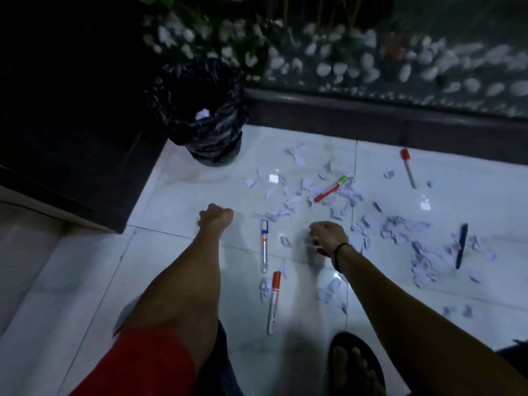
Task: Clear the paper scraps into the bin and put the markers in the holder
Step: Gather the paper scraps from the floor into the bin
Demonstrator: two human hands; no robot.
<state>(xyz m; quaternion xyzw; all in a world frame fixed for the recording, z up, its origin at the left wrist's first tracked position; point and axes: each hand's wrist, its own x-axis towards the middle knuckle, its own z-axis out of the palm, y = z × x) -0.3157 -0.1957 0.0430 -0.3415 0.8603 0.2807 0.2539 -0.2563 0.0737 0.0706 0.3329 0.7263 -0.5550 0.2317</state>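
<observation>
Scraps (337, 195) litter the tiled floor (457, 281) toward its far right, with five markers among them; the lined bin (197, 110) stands at the far left corner. Both hands look curled closed, the left hand (217, 217) and right hand (328, 235) alike; whether either holds paper I cannot tell. Gathering scraps into heaps first would probably save trips. No holder is visible; dimness blurs details.

Pale paper scraps (337, 201) and capped markers (264, 245) litter the floor beside the black-lined bin (200, 110).
</observation>
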